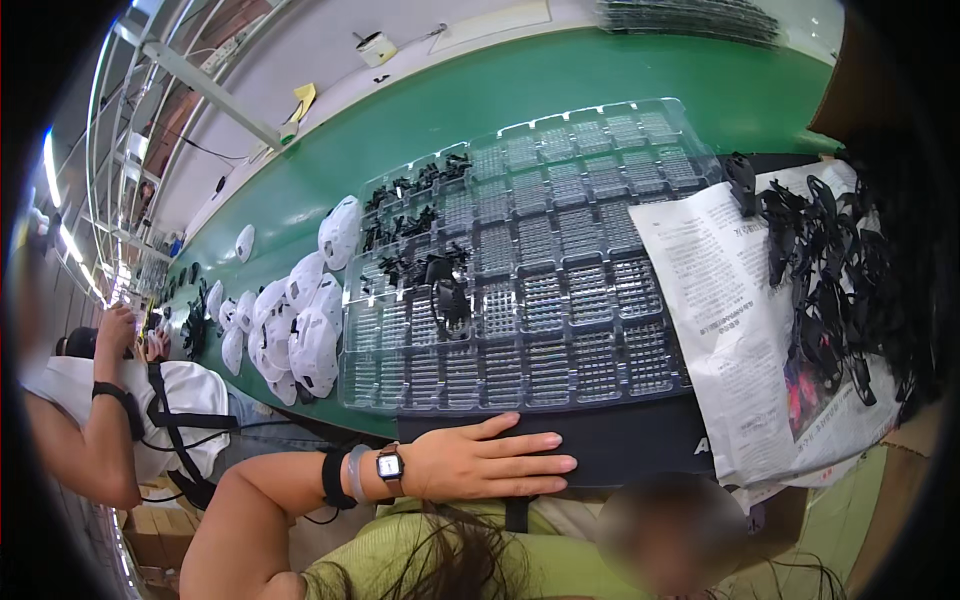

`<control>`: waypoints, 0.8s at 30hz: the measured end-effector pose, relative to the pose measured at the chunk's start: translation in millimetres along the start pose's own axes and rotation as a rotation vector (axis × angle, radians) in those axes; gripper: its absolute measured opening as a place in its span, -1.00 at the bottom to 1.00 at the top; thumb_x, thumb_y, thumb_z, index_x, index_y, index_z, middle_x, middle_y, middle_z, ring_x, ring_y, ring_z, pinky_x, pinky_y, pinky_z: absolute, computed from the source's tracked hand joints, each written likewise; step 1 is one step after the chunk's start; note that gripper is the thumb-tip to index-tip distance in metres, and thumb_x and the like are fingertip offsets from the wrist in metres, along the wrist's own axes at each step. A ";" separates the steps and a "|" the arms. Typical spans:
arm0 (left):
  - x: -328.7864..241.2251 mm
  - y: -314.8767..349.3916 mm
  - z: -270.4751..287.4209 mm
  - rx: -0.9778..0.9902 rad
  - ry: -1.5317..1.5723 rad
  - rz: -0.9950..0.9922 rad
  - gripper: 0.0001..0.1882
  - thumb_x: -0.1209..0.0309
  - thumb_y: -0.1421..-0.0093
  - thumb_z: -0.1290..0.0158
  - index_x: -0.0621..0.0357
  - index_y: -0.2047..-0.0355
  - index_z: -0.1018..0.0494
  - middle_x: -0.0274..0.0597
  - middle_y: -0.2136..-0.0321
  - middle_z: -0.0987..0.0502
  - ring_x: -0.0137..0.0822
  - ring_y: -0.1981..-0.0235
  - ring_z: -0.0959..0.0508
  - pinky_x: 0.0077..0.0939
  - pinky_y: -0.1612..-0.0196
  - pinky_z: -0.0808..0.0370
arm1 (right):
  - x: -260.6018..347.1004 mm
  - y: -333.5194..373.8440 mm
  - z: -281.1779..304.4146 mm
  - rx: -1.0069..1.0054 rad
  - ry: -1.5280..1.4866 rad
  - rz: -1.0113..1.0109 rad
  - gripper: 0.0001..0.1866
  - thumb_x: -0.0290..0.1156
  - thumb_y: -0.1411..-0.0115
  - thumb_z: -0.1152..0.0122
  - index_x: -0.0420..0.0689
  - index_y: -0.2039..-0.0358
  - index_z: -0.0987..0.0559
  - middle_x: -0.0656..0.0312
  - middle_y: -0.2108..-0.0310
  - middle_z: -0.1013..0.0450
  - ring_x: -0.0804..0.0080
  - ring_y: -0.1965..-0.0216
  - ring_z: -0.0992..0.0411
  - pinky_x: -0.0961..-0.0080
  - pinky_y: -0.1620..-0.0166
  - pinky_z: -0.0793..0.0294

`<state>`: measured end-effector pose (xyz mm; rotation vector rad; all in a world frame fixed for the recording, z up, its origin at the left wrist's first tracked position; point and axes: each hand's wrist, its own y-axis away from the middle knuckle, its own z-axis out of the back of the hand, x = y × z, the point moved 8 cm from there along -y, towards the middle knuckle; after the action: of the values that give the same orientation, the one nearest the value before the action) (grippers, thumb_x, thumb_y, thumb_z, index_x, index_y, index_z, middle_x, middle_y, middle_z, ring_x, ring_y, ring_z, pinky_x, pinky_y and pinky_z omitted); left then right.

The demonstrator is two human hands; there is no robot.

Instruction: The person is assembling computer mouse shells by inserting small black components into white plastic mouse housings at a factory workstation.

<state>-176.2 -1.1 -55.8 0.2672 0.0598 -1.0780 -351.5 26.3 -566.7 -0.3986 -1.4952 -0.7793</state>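
Note:
My left hand (490, 462) lies flat with its fingers stretched out and apart on a black board (630, 440), near the front edge of a clear plastic tray (560, 405). It holds nothing. To its right, a blurred patch with some skin below it covers the spot where my right hand could be; its fingers do not show. The tray has many ribbed compartments. Small black plastic parts (405, 228) fill several of them on the left, and a larger black piece (448, 292) rests on top there.
White shell-shaped pieces (315, 345) are heaped left of the tray. On the right, newspaper (700, 290) carries a pile of black looped parts (830, 270). Another person (130, 420) works at the far left along the green table (420, 125). Stacked clear trays (690, 18) stand at the back.

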 end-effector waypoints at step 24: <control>0.0 21.0 8.7 -0.087 0.127 -0.127 -0.41 0.46 -0.06 0.11 0.05 -0.15 -0.06 -0.15 -0.23 0.08 -0.16 -0.26 0.09 -0.11 -0.19 -0.01 | 423.6 96.6 296.1 -0.520 0.108 0.176 -0.19 -0.58 0.17 -0.31 -0.22 -0.10 -0.09 0.01 -0.02 -0.15 0.20 -0.01 -0.21 0.29 -0.01 -0.28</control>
<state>-158.6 6.1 -43.5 0.2558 0.2391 -1.1808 -545.2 204.5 -111.5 -0.8510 -1.1261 -1.0281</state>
